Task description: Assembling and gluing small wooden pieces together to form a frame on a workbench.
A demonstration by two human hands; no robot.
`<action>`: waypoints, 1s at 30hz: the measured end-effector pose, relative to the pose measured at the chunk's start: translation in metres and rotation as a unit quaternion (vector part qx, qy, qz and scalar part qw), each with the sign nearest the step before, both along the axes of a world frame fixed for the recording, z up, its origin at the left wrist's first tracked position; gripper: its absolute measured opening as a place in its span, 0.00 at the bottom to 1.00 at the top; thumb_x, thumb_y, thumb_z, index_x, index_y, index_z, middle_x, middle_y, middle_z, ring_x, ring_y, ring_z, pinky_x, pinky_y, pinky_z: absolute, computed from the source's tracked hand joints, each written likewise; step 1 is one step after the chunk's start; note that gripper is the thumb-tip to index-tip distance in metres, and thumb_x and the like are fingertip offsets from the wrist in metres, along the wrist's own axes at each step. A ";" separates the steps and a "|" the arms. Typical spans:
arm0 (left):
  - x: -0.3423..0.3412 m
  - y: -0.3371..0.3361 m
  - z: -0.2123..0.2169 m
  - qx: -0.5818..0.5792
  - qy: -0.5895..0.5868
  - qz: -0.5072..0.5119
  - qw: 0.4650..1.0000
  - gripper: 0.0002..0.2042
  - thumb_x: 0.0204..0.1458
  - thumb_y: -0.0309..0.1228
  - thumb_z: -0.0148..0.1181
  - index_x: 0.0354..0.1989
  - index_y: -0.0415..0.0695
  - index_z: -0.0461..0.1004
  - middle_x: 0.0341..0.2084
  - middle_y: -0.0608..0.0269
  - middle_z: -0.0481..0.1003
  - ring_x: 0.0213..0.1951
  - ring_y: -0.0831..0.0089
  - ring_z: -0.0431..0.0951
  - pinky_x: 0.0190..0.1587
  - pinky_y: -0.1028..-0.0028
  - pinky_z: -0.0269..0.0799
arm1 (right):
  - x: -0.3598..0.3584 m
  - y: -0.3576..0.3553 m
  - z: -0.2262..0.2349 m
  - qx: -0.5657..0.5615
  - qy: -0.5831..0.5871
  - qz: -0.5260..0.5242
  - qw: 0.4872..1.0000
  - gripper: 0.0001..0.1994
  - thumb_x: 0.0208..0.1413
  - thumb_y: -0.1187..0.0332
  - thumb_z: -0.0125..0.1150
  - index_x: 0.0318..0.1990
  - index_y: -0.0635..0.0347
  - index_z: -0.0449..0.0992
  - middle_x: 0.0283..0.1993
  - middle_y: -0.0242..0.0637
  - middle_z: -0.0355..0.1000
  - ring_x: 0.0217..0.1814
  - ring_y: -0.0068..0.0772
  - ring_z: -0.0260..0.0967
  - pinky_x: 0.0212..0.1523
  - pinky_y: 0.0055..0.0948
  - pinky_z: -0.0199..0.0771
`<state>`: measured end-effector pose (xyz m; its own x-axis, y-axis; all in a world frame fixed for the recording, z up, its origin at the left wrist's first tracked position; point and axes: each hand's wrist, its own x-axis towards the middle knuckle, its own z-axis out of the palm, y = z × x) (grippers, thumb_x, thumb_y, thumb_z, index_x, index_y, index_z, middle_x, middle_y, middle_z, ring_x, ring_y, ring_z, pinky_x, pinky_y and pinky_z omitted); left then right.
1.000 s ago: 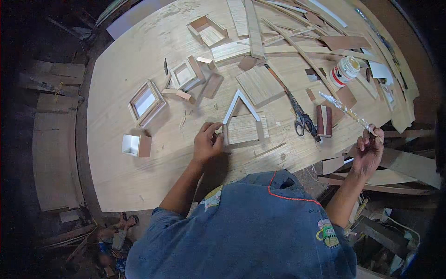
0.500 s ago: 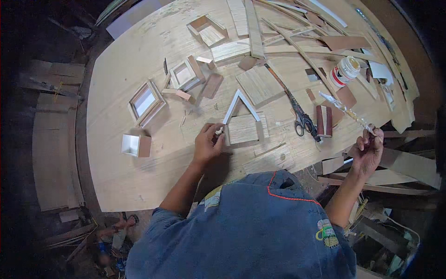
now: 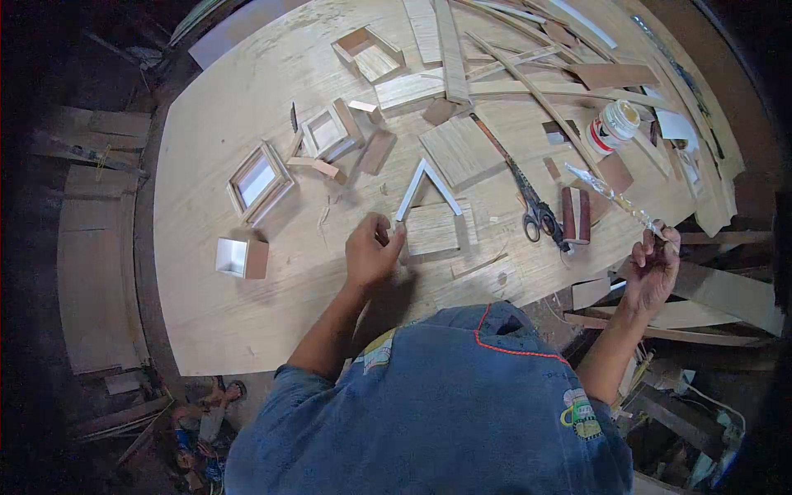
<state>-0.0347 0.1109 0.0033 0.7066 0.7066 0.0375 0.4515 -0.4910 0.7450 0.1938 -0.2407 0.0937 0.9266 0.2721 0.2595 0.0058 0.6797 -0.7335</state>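
My left hand (image 3: 373, 254) rests low over the tabletop with its fingers curled in. Whatever they hold, if anything, is hidden. Its thumb tip comes close to the lower left end of a white-edged V-shaped piece (image 3: 412, 183); whether they touch I cannot tell. Under and beside the V lies a flat wooden board (image 3: 433, 233). Off to the right, my right hand (image 3: 652, 268) pinches the near end of a stick (image 3: 623, 200) smeared with whitish, shiny stuff. The stick points up and left, above the table's right side.
Scissors (image 3: 540, 224) lie beside a dark reddish block (image 3: 576, 214). A white jar (image 3: 612, 126) stands behind them. Small wooden frames (image 3: 261, 183), open boxes (image 3: 242, 257) and wood strips (image 3: 520, 78) are spread over the wooden table (image 3: 198, 330). A person's legs (image 3: 216, 404) show at the lower left.
The fingers of my left hand have shifted slightly, and its thumb has moved up toward the V-shaped piece. My right hand and the stick are almost unmoved.
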 end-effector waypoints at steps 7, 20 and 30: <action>0.002 -0.001 0.005 0.017 0.058 -0.005 0.998 0.14 0.46 0.39 0.63 0.20 0.40 0.73 0.14 0.56 0.73 0.19 0.63 0.74 0.26 0.67 0.69 | -0.001 -0.002 0.000 -0.009 0.003 -0.013 1.000 0.11 0.54 0.69 0.58 0.42 0.65 0.70 0.44 0.40 0.65 0.33 0.23 0.59 0.24 0.17 0.62; 0.002 0.001 -0.002 -0.027 0.056 -0.013 0.998 0.14 0.46 0.38 0.62 0.21 0.39 0.73 0.15 0.55 0.73 0.19 0.63 0.73 0.26 0.65 0.69 | 0.003 -0.004 -0.004 -0.005 -0.008 -0.010 1.000 0.12 0.54 0.69 0.59 0.43 0.65 0.70 0.44 0.43 0.65 0.32 0.24 0.60 0.24 0.16 0.64; 0.006 -0.005 0.011 0.032 -0.050 -0.053 0.997 0.10 0.46 0.32 0.64 0.21 0.41 0.70 0.12 0.61 0.67 0.15 0.74 0.66 0.21 0.71 0.63 | -0.002 0.006 -0.004 -0.046 0.019 -0.049 0.998 0.11 0.56 0.69 0.57 0.43 0.65 0.70 0.44 0.43 0.66 0.32 0.23 0.62 0.23 0.16 0.62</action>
